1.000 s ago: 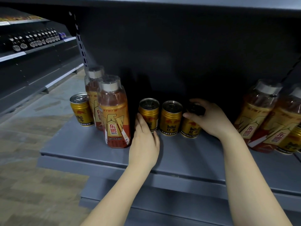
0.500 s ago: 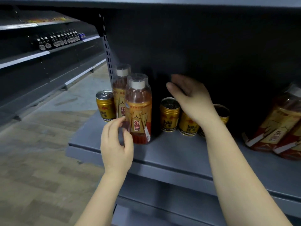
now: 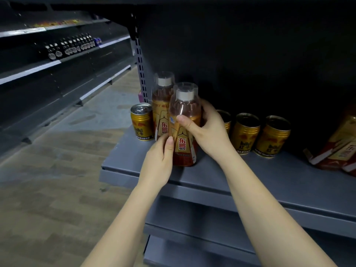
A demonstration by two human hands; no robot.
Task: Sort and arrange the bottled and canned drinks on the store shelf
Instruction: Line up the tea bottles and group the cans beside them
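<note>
At centre frame, a front bottle (image 3: 184, 130) of amber drink with a red-and-gold label is stood upright near the front edge of the grey shelf (image 3: 240, 176). It is gripped by both hands: the left hand (image 3: 159, 162) is wrapped around its lower left side, thumb on the label; the right hand (image 3: 209, 130) is curled around its upper right side, thumb across the front. A second bottle (image 3: 160, 105) is seen directly behind it, and a gold can (image 3: 141, 122) just left of that. Three more gold cans (image 3: 259, 135) are lined up to the right, the nearest partly hidden by the right hand. Tilted bottles (image 3: 339, 149) are cut off at the right edge. Dark bottles (image 3: 69, 47) are noted on a far shelf, upper left.
</note>
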